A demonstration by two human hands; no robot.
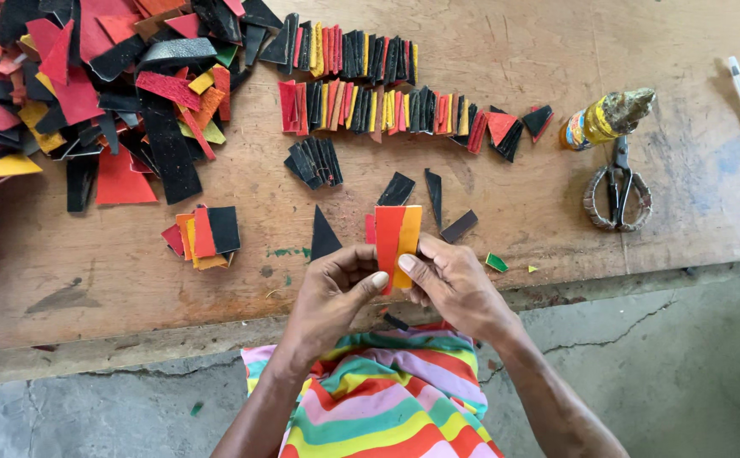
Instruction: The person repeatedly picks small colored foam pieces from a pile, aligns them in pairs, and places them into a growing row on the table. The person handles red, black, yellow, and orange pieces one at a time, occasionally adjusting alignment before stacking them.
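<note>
Head view of a wooden bench (pixel 556 51) with both hands raised over its near edge. The left hand (pixel 332 293) and the right hand (pixel 455 284) together hold a small stack of strips (pixel 397 242), red-orange and yellow, upright between them; the fingers (pixel 376 280) of each hand are closed narrowly on its lower end. Just beside the stack lie a black triangle (pixel 324 236) and a dark brown strip (pixel 459 226). Rows of sorted strips (pixel 370 106) stand on edge farther back; a loose heap of red, black and yellow offcuts (pixel 90 93) fills the far left. Scissors (pixel 617 191) with wrapped handles lie near a glue bottle (pixel 603 120) at right. A striped garment (pixel 378 399) shows below
</note>
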